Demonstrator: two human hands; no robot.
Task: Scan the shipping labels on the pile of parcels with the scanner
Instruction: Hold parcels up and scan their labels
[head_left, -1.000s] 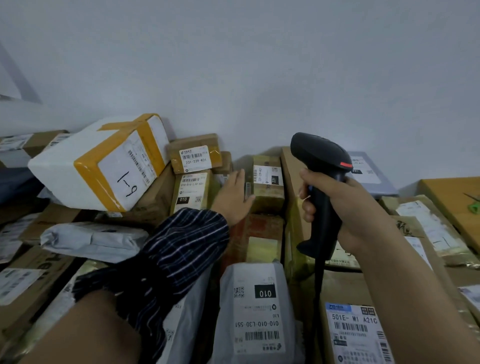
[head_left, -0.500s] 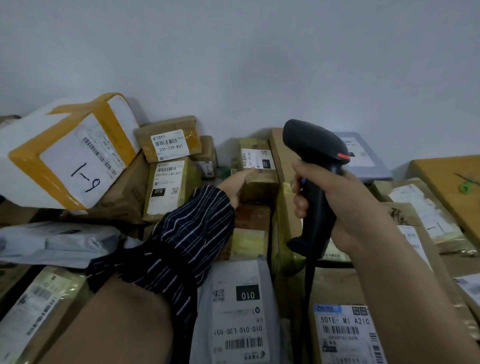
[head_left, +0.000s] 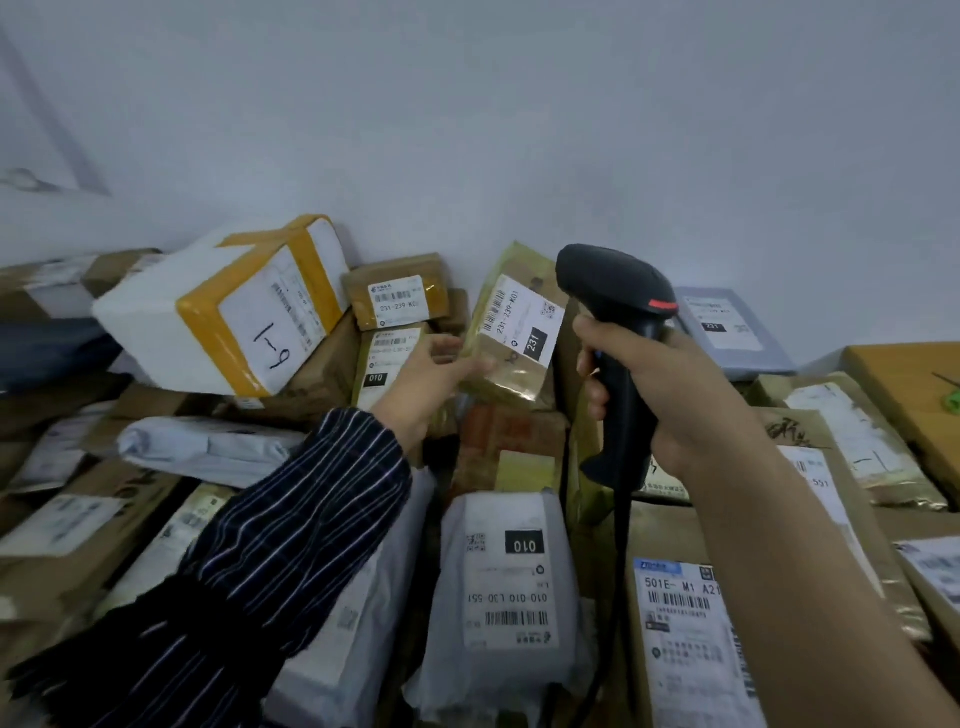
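Head camera: my left grip (head_left: 431, 379) pinches the lower edge of a small brown parcel (head_left: 519, 384), tape-shiny and tilted, its white label (head_left: 522, 325) reading 231-239-K01. My right grip (head_left: 670, 395) is wrapped round the black scanner (head_left: 613, 296), upright, just right of the parcel, above the pile (head_left: 506, 582).

A person's left hand (head_left: 434, 376) holds a small taped parcel (head_left: 511, 332) tilted, its shipping label (head_left: 522, 325) facing up, while the right hand (head_left: 670, 395) grips a black scanner (head_left: 615, 332) just beside it, above a pile of parcels (head_left: 504, 577) against a white wall (head_left: 519, 130).
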